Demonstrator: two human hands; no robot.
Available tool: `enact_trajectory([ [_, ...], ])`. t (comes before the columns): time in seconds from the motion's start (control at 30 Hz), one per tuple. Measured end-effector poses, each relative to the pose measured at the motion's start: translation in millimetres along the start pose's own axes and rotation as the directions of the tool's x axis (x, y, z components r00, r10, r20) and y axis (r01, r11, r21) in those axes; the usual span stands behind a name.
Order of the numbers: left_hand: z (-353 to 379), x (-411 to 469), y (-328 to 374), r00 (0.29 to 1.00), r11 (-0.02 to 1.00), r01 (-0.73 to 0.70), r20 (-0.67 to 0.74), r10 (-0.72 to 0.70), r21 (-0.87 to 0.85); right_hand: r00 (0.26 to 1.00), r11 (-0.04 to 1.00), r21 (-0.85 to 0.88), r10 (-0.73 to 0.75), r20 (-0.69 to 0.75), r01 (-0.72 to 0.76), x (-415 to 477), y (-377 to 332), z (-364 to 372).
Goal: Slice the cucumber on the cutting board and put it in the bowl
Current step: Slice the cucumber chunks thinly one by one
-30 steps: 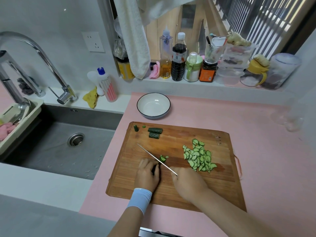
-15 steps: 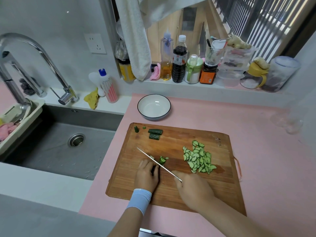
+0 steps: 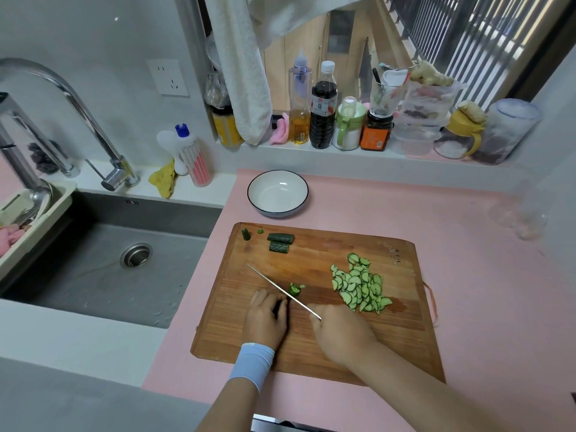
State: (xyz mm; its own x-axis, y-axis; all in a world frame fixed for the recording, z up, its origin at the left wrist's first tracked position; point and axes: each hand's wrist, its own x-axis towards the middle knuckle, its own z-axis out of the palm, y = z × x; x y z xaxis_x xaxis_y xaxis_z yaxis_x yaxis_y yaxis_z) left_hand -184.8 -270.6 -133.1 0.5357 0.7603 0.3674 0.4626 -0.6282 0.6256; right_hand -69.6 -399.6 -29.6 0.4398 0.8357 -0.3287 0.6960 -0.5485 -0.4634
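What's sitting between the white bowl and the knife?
Two dark green cucumber chunks, at the far edge of the cutting board, seen in the head view.

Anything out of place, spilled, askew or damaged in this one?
Nothing stands out. The cucumber slices lie heaped on the cutting board, the bowl stands upright and empty beyond it, the left hand holds the cucumber piece, the right hand grips the knife.

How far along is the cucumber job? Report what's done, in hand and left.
Done: a pile of slices lies on the cutting board. In hand: the left hand holds a cucumber piece while the right hand works the knife through it. Left: two dark chunks at the board's far edge are uncut, and the bowl is empty.
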Motion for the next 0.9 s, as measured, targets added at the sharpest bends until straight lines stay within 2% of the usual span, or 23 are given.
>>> enact_trajectory([
  [0.23,-2,-1,0,1.0,1.0,0.003,-0.012,-0.003,0.017,1.0,1.0,-0.002,-0.002,-0.009,0.002,0,1,2],
  [0.47,-2,-1,2,1.0,0.999,0.02,-0.01,-0.02,0.033,0.996,0.999,-0.033,-0.017,-0.084,0.014,-13,5,7],
  [0.9,-2,-1,1,1.0,1.0,0.025,0.004,-0.025,0.01,0.999,1.0,0.001,-0.026,-0.028,0.026,-6,3,3],
])
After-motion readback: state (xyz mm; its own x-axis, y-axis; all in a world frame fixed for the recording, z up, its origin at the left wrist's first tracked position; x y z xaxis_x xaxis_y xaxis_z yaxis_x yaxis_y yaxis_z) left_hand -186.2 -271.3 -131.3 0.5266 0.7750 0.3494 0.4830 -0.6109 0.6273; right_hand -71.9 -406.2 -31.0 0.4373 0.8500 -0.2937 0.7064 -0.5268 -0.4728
